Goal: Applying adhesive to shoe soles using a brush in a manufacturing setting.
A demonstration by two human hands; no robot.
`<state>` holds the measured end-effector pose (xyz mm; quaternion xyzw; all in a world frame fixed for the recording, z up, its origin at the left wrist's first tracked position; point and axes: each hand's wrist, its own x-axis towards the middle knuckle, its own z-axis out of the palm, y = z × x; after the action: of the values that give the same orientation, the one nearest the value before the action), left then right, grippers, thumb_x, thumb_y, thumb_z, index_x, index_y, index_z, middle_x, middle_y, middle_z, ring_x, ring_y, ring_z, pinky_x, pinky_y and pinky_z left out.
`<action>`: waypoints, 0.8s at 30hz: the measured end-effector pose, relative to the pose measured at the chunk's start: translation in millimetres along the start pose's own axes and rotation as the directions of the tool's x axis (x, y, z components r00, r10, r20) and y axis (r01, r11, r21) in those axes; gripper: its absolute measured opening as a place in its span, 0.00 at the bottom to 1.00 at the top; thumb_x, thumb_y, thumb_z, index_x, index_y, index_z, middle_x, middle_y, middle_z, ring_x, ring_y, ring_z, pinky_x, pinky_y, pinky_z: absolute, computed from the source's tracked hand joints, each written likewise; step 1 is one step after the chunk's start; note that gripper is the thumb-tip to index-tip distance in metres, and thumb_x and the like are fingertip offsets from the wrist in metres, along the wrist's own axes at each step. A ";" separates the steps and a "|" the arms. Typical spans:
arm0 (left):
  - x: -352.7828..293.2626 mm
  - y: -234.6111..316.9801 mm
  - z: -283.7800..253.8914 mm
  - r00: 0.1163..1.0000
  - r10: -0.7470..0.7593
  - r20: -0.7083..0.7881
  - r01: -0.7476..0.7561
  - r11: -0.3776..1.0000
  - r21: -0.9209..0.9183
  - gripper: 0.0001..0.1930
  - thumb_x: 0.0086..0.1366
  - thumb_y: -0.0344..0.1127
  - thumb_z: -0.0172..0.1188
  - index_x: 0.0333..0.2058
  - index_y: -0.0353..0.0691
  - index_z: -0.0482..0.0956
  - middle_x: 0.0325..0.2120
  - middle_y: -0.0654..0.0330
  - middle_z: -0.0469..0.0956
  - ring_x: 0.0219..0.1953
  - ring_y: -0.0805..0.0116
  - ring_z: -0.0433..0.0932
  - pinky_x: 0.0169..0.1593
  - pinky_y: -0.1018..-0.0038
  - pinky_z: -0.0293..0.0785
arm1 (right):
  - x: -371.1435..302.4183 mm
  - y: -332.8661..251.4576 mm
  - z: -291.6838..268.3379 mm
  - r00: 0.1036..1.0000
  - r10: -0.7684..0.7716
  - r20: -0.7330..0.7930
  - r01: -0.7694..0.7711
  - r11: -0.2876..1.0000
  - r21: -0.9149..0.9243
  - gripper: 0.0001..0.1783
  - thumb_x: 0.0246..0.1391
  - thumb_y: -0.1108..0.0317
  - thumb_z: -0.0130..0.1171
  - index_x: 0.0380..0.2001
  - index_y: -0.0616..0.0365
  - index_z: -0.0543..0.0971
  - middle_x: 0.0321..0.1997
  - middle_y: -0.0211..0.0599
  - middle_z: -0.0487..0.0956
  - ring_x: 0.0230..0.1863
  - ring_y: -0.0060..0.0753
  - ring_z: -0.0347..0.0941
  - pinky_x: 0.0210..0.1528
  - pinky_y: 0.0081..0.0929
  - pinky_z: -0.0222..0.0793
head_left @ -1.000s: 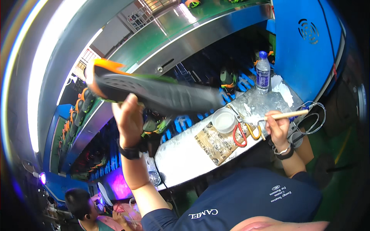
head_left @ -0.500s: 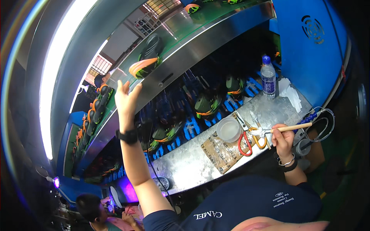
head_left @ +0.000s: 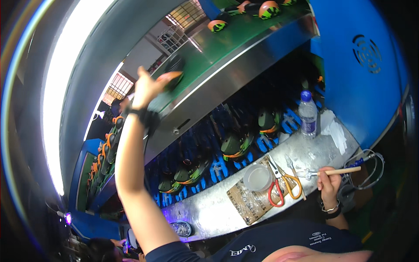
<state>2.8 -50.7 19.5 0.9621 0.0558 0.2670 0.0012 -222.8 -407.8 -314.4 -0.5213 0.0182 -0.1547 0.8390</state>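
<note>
Left hand [head_left: 147, 89] has moved beside the rounded shoe [head_left: 173, 76].

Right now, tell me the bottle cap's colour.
The bottle cap is blue, clearest in the head view.

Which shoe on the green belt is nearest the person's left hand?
The black, orange-tipped shoe beside the left hand; all other shoes sit farther away.

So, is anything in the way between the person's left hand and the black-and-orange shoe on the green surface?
Nothing visible: the left hand is right by the orange end of the shoe; whether they touch is unclear.
</note>
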 end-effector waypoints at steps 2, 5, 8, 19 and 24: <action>31.5 4.8 11.6 0.862 0.143 0.486 0.033 0.941 -0.336 0.46 0.47 0.51 0.62 0.56 0.34 0.47 0.44 0.42 0.66 0.47 0.57 0.68 0.45 0.59 0.68 | 5.1 -1.2 -0.7 1.000 0.004 -0.007 -0.004 1.000 -0.021 0.05 0.51 0.73 0.49 0.30 0.65 0.69 0.15 0.27 0.64 0.12 0.12 0.56 0.13 0.10 0.50; 59.6 -3.6 27.0 0.772 0.238 0.589 0.143 0.839 -0.525 0.41 0.54 0.48 0.56 0.59 0.42 0.41 0.54 0.46 0.56 0.59 0.56 0.50 0.58 0.55 0.47 | 8.4 -0.5 -0.7 0.996 -0.059 -0.062 0.056 0.997 -0.046 0.06 0.51 0.73 0.48 0.30 0.66 0.69 0.15 0.27 0.64 0.11 0.13 0.56 0.13 0.10 0.50; 53.1 -60.8 18.5 0.798 0.170 0.579 0.158 0.867 -0.472 0.38 0.55 0.48 0.54 0.59 0.42 0.46 0.55 0.48 0.55 0.59 0.57 0.50 0.57 0.57 0.50 | 11.5 8.1 1.8 0.997 -0.047 -0.054 0.045 0.999 -0.031 0.07 0.51 0.73 0.48 0.31 0.67 0.69 0.16 0.27 0.64 0.11 0.12 0.55 0.13 0.10 0.49; -65.5 -317.6 -53.9 0.794 -0.605 -0.067 0.609 0.789 0.083 0.32 0.42 0.57 0.62 0.29 0.26 0.75 0.26 0.52 0.75 0.26 0.66 0.73 0.30 0.72 0.67 | 7.8 20.9 27.9 0.995 -0.003 0.096 0.007 0.999 -0.038 0.07 0.52 0.71 0.47 0.32 0.65 0.69 0.15 0.27 0.63 0.11 0.11 0.53 0.13 0.09 0.47; -23.8 -305.3 -35.4 0.821 -0.504 0.267 0.401 0.843 0.358 0.31 0.42 0.53 0.63 0.42 0.37 0.73 0.40 0.52 0.74 0.44 0.59 0.72 0.46 0.71 0.66 | -10.4 15.7 42.9 0.996 -0.028 0.083 0.032 0.998 -0.051 0.06 0.52 0.72 0.47 0.32 0.65 0.68 0.15 0.27 0.63 0.11 0.11 0.53 0.12 0.09 0.48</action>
<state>-68.3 249.1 27.8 0.9418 0.3220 0.0721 -0.0638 -220.7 -361.2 -310.0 -0.5493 -0.0203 -0.1451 0.8227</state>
